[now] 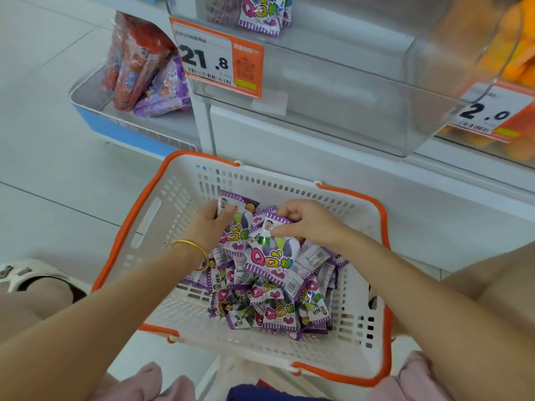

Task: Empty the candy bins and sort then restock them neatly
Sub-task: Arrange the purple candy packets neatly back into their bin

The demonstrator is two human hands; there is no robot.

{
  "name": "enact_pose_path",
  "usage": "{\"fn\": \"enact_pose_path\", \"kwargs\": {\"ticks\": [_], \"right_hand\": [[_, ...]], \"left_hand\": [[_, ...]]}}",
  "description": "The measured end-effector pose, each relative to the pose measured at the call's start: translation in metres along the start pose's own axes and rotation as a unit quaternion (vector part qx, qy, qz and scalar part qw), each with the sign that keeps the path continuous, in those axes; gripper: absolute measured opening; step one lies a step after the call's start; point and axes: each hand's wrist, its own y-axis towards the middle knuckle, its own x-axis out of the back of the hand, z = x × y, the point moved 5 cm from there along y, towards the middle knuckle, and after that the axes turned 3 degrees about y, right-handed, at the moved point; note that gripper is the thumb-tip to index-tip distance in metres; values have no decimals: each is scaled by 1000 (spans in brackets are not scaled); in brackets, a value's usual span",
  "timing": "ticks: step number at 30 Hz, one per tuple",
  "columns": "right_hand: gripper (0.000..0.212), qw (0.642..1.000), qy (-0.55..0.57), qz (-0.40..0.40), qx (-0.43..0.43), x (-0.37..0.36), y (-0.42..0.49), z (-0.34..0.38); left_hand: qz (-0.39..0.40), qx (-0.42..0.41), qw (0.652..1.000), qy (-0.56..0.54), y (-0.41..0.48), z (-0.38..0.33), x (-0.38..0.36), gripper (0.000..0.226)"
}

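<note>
White basket (150,215) work below the near-empty clear bin (333,91): grips 1 purple candy packet (238,201) in the left hand (212,224), pinches a 2nd packet (272,256) by its top seal with the right hand (307,224), over the heap (275,311); likely light, crinkly, slippery, best taken by sealed edges.

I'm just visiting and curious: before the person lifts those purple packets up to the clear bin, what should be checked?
1. Left hand grips purple packets: ok.
2. Right hand pinches the top packet: ok.
3. Clear bin has room: ok, only a few QQ packets inside.
4. Basket holds one kind only: cannot tell, lower layers hidden.
5. Held packets all face alike: cannot tell.
</note>
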Motion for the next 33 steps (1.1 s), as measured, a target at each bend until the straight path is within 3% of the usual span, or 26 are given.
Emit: {"fn": "enact_pose_path", "kwargs": {"ticks": [3, 6, 9, 12, 14, 15, 19, 23, 25, 27, 30, 33], "right_hand": [[13, 997, 67, -22, 39, -3, 2, 8], [13, 993, 72, -62, 68, -5, 6, 14], [18, 990, 50, -91, 98, -13, 12, 17], [10, 983, 77, -122, 117, -17, 25, 11], [9, 973, 118, -192, 58, -8, 41, -14], [16, 972, 104, -212, 15, -6, 51, -32], [33, 979, -82, -107, -152, -34, 83, -107], [37, 968, -165, -105, -154, -68, 91, -129], [50, 954, -209, -126, -172, -70, 89, -130], [42, 959, -183, -129, -175, -72, 86, -135], [30, 973, -43, -177, -144, -59, 68, -132], [30, 942, 164, -273, -109, -34, 44, -116]], "left_hand": [[46, 30, 998, -33, -3, 5, -10, 33], [101, 120, 980, -122, -8, 12, -18, 57], [171, 70, 972, -147, -11, 4, -26, 73], [141, 57, 983, -102, -3, 13, -19, 44], [78, 82, 988, -102, 9, 26, -2, 27], [56, 98, 989, -101, 15, 34, 8, 33], [13, 135, 987, -80, 23, 58, 24, 39], [21, 152, 984, -93, 17, 64, 17, 51], [29, 153, 984, -88, 17, 65, 14, 44], [34, 145, 984, -93, 16, 61, 13, 38], [21, 134, 986, -98, 14, 56, 13, 28], [-3, 132, 988, -73, 13, 55, 12, 24]]}}
